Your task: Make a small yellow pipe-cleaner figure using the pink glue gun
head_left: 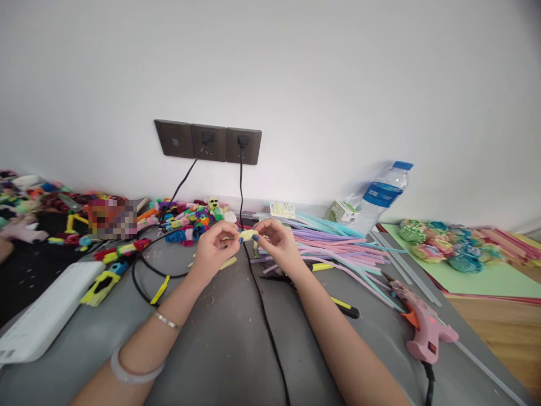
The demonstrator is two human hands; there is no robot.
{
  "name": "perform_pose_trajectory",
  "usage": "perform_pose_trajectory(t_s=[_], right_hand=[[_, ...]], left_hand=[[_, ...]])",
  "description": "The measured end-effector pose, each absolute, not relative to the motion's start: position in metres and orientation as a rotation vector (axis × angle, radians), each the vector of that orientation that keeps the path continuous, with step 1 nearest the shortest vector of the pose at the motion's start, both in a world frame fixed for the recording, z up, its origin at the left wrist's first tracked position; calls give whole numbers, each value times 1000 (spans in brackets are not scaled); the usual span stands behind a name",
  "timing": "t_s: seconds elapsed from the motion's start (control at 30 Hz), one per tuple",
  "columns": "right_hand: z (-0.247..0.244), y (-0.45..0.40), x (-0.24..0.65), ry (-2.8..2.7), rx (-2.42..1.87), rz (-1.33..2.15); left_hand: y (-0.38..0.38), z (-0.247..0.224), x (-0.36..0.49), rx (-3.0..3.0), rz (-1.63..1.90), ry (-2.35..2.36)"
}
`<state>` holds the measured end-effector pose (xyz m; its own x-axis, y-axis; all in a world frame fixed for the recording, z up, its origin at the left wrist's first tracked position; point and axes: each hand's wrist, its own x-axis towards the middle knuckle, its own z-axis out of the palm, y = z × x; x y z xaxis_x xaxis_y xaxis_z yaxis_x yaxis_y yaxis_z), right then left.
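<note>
Pale yellow piece is up over the grey tabletop, left hand pinching one end and right hand pinching the other, black cord passing behind it, pastel pipe cleaners spread off to the right, pink glue gun farther out that way

No wording legible with certainty. Bottle: blue label with white characters, small ring-like emblem at their right; characters too small to read surely. Carton beside bottle: green print on white, illegible. Pale yellow pack by wall: rounded print, illegible. White strip: grey marks at near end, unreadable. Yellow tag on black cable: no characters distinguishable.
</note>
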<state>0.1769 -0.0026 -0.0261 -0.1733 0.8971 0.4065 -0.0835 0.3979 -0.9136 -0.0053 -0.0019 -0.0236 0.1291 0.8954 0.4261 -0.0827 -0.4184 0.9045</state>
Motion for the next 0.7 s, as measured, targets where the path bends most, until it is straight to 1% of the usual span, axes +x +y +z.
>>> perform_pose_trajectory(t_s=[0.43,0.7], right_hand=[[-24,-3,176,-1456,-762,1064],[-21,-1,178,-1236,-753,1282]], left_hand=[[-2,-23,-5,1541,1438,798],[-1,-25,-6,1501,1393,763]])
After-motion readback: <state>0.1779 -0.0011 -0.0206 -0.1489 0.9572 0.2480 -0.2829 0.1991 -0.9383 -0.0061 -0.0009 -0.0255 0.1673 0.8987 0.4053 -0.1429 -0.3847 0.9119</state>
